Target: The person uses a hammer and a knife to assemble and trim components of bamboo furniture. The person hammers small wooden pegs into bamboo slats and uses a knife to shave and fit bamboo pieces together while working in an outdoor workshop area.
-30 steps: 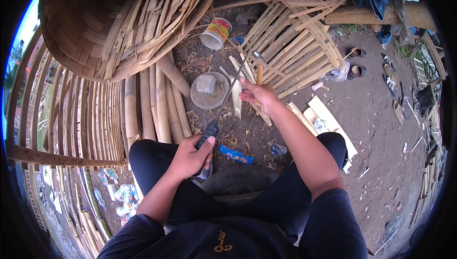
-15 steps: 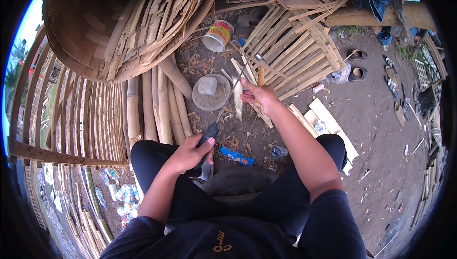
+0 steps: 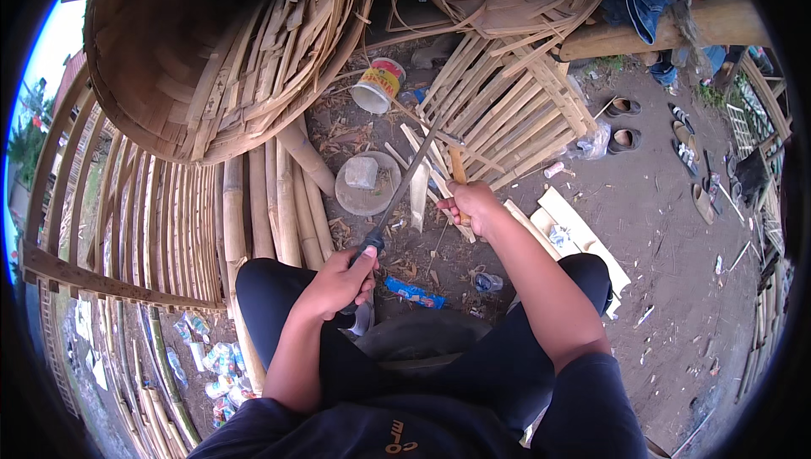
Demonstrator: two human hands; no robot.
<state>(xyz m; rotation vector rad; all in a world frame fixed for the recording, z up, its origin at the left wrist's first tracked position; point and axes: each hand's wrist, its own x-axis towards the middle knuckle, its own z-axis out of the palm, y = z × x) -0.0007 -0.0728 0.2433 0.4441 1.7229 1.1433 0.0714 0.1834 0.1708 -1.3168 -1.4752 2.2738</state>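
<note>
My left hand (image 3: 340,282) is wrapped round the dark handle of a long, narrow-bladed machete (image 3: 406,184). Its blade slants up and to the right, past a round stone slab (image 3: 350,202) with a pale grey block (image 3: 361,173) on it. In my right hand (image 3: 473,206) is a hammer (image 3: 457,168), gripped by its wooden handle; its head is hard to make out now. Thin split bamboo pieces (image 3: 419,197) lie on the ground beyond my hands, between the blade and the hammer.
Large woven baskets (image 3: 144,62) stand at the far left, one holding bamboo strips. Bamboo poles (image 3: 287,206) and a slatted bamboo frame (image 3: 160,214) lie left. A slatted panel (image 3: 511,113), paint bucket (image 3: 378,87), blue wrapper (image 3: 414,293) and sandals (image 3: 623,140) lie around.
The machete's blade has turned so its broad side shows more. My right hand has moved slightly nearer to me, its fingers more curled round the hammer handle. The whole view has shifted a little.
</note>
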